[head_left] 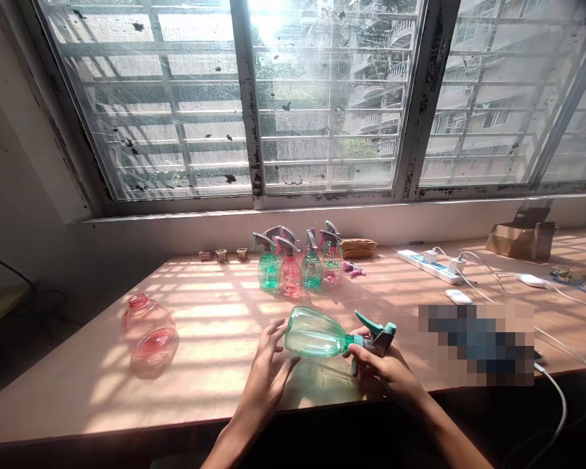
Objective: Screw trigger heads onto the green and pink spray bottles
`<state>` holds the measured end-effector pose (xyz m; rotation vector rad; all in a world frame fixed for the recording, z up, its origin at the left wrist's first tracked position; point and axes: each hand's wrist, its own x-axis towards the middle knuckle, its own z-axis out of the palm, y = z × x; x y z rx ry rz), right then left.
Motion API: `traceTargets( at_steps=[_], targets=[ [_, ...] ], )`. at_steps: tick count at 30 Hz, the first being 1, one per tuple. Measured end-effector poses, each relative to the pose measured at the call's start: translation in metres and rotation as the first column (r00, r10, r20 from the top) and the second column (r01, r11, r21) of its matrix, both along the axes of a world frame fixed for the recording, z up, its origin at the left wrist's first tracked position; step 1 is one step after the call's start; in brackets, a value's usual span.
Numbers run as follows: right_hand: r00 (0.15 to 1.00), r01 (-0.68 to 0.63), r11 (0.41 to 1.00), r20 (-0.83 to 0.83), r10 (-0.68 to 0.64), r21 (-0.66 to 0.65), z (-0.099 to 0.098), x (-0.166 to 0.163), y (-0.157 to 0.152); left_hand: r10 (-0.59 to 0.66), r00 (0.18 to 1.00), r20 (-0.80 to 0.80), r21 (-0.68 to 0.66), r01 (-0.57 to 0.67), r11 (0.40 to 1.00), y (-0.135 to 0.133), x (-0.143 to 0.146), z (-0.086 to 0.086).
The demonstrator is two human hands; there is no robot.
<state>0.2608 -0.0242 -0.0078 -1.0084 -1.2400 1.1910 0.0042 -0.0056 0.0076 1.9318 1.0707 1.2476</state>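
A clear green spray bottle [317, 333] lies on its side above the table's front edge, its base to the left and its grey and green trigger head [378, 332] to the right. My right hand [383, 370] is closed round the neck, just below the head, some of its fingers hidden behind. At the base end, my left hand [268, 371] is open, thumb and fingers apart beside the bottle; whether a fingertip touches it I cannot tell. A pink bottle without a head [149, 329] stands on the table to the left.
Several green and pink spray bottles [290, 273] stand grouped at the back, beside a loose pink trigger head [354, 268] and a brown block [359, 248]. A power strip [430, 266] with white cables, a cardboard box [520, 238] and a blurred-out patch [476, 345] are on the right.
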Motion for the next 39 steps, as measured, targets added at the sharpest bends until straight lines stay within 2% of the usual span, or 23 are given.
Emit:
traceTargets(
  at_steps=[2, 4, 8, 11, 14, 17, 20, 25, 27, 31, 33, 39],
  targets=[
    [1.000, 0.016, 1.000, -0.011, -0.016, -0.009, 0.000, 0.000, 0.000, 0.003, 0.999, -0.035, 0.053, -0.001, 0.999, -0.001, 0.000, 0.000],
    [1.000, -0.001, 1.000, 0.026, 0.000, 0.025, 0.004, -0.001, -0.003, -0.001, 0.998, -0.057, 0.041, 0.003, 0.999, -0.002, 0.000, 0.003],
    [0.989, -0.062, 0.997, 0.136, 0.054, 0.053, 0.010, -0.003, -0.007, 0.007, 0.999, 0.036, -0.121, -0.002, 0.993, -0.005, 0.002, 0.007],
    [0.995, -0.075, 0.997, 0.059, 0.075, 0.014, 0.008, -0.003, -0.007, -0.022, 0.995, 0.099, -0.196, 0.041, 0.980, -0.003, 0.002, 0.005],
    [0.999, -0.037, 0.999, -0.020, 0.038, 0.008, 0.000, -0.001, -0.002, -0.043, 0.996, 0.072, -0.173, 0.055, 0.983, -0.001, 0.001, 0.002],
    [1.000, -0.014, 0.999, -0.021, 0.014, 0.038, -0.005, 0.001, 0.001, -0.040, 0.999, 0.025, -0.112, 0.042, 0.993, -0.002, 0.002, 0.004],
    [0.999, -0.016, 1.000, -0.031, 0.017, 0.026, -0.006, 0.001, -0.001, -0.051, 0.999, 0.005, -0.147, 0.051, 0.988, -0.006, 0.003, 0.009],
    [0.996, -0.055, 0.998, -0.074, 0.053, -0.019, -0.005, -0.001, -0.004, -0.030, 0.991, 0.128, -0.236, 0.059, 0.970, -0.007, 0.003, 0.011],
    [0.998, -0.037, 0.999, -0.058, 0.037, 0.004, -0.003, -0.001, -0.002, -0.038, 0.993, 0.113, -0.216, 0.062, 0.974, -0.004, 0.002, 0.007],
    [0.999, 0.001, 1.000, -0.050, 0.001, 0.027, 0.000, 0.001, 0.003, -0.015, 1.000, 0.002, -0.050, 0.015, 0.999, -0.002, 0.001, 0.003],
    [0.999, -0.002, 0.999, -0.040, 0.003, 0.033, 0.000, 0.001, 0.002, -0.014, 1.000, -0.022, -0.036, 0.013, 0.999, -0.003, 0.002, 0.005],
    [0.995, -0.071, 0.996, 0.078, 0.066, 0.058, 0.002, -0.002, -0.007, -0.023, 0.994, 0.106, -0.229, 0.047, 0.972, -0.008, 0.004, 0.011]
  ],
)
